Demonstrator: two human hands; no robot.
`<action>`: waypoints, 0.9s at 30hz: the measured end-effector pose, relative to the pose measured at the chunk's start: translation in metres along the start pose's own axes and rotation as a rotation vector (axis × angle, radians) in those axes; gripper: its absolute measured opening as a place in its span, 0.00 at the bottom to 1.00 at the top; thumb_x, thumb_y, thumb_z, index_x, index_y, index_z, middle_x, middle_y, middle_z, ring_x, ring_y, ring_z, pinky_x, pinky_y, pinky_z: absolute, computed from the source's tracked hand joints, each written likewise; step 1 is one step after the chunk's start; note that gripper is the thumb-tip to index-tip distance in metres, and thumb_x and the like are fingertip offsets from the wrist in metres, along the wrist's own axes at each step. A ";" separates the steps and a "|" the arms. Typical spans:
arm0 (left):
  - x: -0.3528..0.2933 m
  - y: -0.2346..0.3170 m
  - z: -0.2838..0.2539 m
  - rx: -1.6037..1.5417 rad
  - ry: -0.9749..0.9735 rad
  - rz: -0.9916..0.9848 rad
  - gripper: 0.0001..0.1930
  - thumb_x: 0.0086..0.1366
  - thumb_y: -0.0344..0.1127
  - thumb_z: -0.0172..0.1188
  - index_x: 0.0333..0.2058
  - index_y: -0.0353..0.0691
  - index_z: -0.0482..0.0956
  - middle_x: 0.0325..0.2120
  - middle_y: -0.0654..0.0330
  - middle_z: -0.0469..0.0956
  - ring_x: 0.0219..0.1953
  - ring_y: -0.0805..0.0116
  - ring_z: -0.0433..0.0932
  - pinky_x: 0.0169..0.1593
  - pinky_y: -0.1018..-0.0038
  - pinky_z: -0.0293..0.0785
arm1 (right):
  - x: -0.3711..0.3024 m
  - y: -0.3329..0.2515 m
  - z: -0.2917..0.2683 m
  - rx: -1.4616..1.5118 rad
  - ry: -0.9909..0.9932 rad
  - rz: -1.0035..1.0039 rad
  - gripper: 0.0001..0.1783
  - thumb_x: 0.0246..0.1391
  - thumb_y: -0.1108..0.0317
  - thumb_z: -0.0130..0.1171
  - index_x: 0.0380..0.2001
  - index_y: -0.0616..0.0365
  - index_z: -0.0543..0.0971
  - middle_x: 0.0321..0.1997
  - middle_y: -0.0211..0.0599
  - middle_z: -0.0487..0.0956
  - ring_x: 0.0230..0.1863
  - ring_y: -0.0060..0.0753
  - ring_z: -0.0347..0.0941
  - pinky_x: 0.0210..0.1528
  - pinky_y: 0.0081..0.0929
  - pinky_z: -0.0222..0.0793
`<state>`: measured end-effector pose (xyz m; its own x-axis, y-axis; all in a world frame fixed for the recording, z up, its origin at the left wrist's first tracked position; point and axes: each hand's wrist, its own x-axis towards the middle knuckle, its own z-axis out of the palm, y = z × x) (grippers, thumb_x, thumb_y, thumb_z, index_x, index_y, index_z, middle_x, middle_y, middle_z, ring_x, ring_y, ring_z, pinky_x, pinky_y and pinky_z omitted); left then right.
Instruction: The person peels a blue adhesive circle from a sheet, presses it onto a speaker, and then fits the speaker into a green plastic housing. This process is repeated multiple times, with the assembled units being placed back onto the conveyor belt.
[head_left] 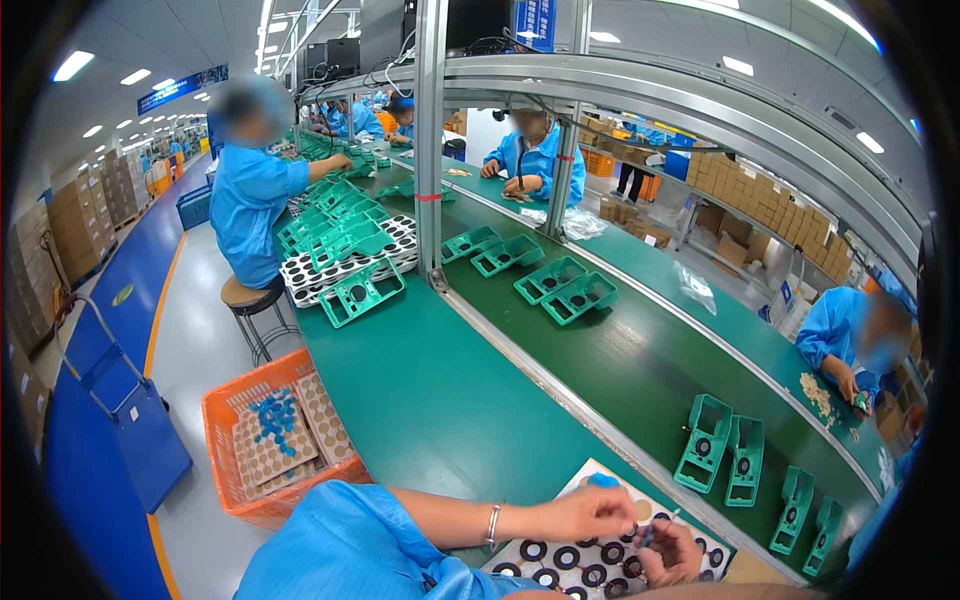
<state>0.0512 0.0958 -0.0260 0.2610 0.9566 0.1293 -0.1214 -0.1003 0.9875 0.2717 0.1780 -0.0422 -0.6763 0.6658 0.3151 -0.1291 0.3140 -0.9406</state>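
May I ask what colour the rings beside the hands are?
The rings are black, showing best in the head view.

Both hands (592,515) over a white sheet (568,573) of black rings (584,575), green housings (700,465) beyond

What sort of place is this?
Probably a factory assembly line: green plastic frames lie along what looks like a conveyor belt, and people in blue smocks work beside it.

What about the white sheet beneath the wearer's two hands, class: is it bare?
No, many black rings are spread over the white sheet below the left hand and right hand.
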 end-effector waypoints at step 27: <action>-0.012 0.047 -0.012 0.992 0.304 0.531 0.13 0.57 0.34 0.55 0.41 0.38 0.71 0.24 0.58 0.68 0.27 0.63 0.68 0.30 0.70 0.67 | 0.005 -0.012 0.003 -0.071 0.044 0.059 0.23 0.42 0.78 0.57 0.45 0.66 0.66 0.37 0.42 0.73 0.37 0.28 0.71 0.43 0.24 0.68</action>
<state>0.0309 0.0829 0.0181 0.1455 0.7429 0.6534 0.6909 -0.5490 0.4704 0.2677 0.1751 -0.0293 -0.6485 0.7130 0.2666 -0.0374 0.3200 -0.9467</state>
